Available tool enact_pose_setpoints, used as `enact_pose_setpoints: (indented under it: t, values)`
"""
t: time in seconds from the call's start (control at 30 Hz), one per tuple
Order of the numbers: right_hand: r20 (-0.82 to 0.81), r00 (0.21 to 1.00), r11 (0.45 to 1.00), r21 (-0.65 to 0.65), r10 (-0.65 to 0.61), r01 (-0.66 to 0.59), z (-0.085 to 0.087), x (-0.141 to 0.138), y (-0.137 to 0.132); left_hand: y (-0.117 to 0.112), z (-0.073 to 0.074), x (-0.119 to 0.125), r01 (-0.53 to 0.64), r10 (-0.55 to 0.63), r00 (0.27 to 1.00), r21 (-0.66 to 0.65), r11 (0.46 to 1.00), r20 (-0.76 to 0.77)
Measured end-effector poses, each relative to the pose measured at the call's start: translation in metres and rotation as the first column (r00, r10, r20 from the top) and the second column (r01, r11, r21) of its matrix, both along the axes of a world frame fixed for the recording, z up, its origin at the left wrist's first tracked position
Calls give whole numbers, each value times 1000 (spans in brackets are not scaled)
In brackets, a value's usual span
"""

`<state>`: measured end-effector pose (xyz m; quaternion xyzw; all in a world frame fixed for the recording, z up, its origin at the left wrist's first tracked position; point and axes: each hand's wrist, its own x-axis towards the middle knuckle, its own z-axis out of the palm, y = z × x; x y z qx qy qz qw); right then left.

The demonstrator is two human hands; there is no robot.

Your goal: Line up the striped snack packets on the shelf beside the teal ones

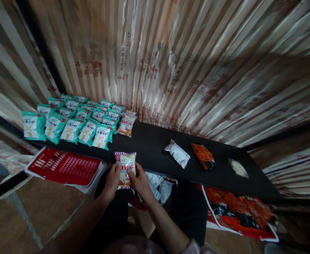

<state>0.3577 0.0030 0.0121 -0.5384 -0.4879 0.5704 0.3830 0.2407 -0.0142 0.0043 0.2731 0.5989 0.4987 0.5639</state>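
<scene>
Both of my hands hold one small snack packet (125,165), white and orange with a striped edge, just at the near edge of a long black shelf (155,148). My left hand (112,180) grips its left side and my right hand (139,181) grips its right side, fingers closed on it. A matching packet (126,125) lies on the shelf beside several rows of teal snack packets (75,121) at the far left.
A white packet (177,153), an orange packet (203,156) and a pale packet (238,168) lie apart on the shelf's right half. A red basket (65,166) sits below left. More white packets (157,185) and a red tray of orange packets (237,211) lie below. Striped curtain behind.
</scene>
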Motion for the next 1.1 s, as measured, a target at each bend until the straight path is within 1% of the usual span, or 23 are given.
enact_pose_setpoints:
  t: [0.13,0.23,0.3,0.43,0.63,0.7,0.8,0.87,0.97,1.1]
  values:
    - [-118,992,997,-62,37,-44,7,-2,0,8,-9,-4,-14,11,988,-21,1000,-155]
    - [-131,989,995,-72,63,-73,6,-1,0,13,-14,-7,-5,-3,961,-27,1000,-275]
    - [-130,987,991,-85,91,-103,6,-1,0,16,-14,-9,2,-8,933,-17,1000,-361]
    - [-167,978,983,-106,128,-147,8,-1,1,22,-6,-11,38,-48,853,-29,999,-519]
    - [-217,975,989,-128,42,-71,10,-6,7,31,9,-9,75,-110,755,-82,994,-646]
    - [-232,973,991,-129,14,-45,8,-8,10,34,12,-9,92,-123,755,-81,992,-644]
    - [-254,967,992,-122,-19,-13,3,-9,17,38,14,-10,121,-128,798,-53,991,-589]
    - [-257,965,994,-110,-47,19,-1,-8,22,40,13,-11,106,-103,830,-26,994,-548]
    - [-242,967,993,-97,-83,61,-7,-6,31,40,5,-13,80,-65,877,12,997,-476]
    - [-216,971,992,-84,-106,89,-13,-5,41,39,-7,-13,82,-55,928,56,995,-369]
